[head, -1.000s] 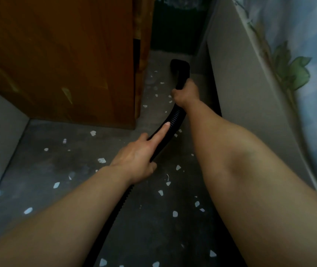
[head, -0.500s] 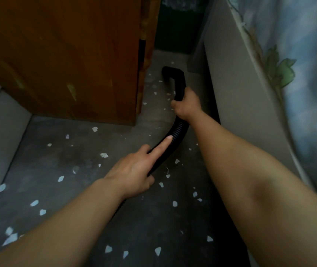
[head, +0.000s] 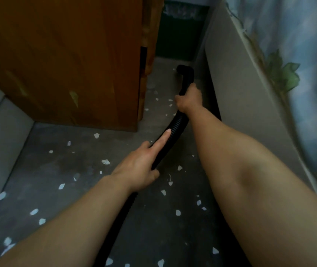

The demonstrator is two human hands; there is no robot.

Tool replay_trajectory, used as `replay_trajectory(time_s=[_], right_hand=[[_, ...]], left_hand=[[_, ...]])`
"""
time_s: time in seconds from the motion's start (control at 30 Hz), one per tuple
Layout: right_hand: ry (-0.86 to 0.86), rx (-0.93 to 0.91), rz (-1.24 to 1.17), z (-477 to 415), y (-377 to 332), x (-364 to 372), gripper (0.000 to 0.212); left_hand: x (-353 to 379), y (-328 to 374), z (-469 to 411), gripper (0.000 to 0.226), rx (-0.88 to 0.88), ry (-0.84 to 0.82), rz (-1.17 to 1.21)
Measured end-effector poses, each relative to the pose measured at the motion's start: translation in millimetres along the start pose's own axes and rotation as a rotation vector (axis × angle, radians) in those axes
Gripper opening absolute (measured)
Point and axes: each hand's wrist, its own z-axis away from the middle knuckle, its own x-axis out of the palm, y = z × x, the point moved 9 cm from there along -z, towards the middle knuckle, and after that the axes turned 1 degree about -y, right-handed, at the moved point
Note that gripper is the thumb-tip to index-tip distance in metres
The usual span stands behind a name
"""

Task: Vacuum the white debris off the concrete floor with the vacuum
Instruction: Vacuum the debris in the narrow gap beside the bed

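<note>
The concrete floor point(head: 61, 170) runs ahead of me into a narrow gap between the wooden cabinet point(head: 67, 64) on the left and a pale panel point(head: 250, 97) on the right. The black hose point(head: 175, 128) lies with its long axis pointing away from me, rising from low left to far right into that gap. My right hand point(head: 189, 99) is the nearer one to the nozzle point(head: 185, 71), fingers wrapped tight round the stiff end just behind it. My left hand point(head: 140, 168) holds the hose farther back, forefinger laid straight along it, the other fingers curled under. The debris point(head: 105, 162) is scattered white chips; the closest ones point(head: 170, 100) lie just left of my right hand, nearer me than the nozzle, so I judge a pull back and leftward comes next.
</note>
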Motion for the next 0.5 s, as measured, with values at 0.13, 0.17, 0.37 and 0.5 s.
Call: replay_trajectory(time_s=[0.13, 0.17, 0.37, 0.5], right_hand=[[-0.022, 0.015, 0.024, -18, -5, 20, 0.067], [-0.024, 0.016, 0.021, -21, -7, 25, 0.069], [-0.021, 0.018, 0.009, -17, -7, 33, 0.073], [0.019, 0.039, 0.023, -1, 4, 14, 0.071]], left_hand=[[3, -12, -13, 0.107, -0.067, -0.030, 0.020], [3, -15, -14, 0.106, -0.078, -0.028, 0.024], [2, -22, -11, 0.107, -0.081, -0.027, 0.037], [1, -13, 1, 0.108, -0.013, -0.044, 0.040]])
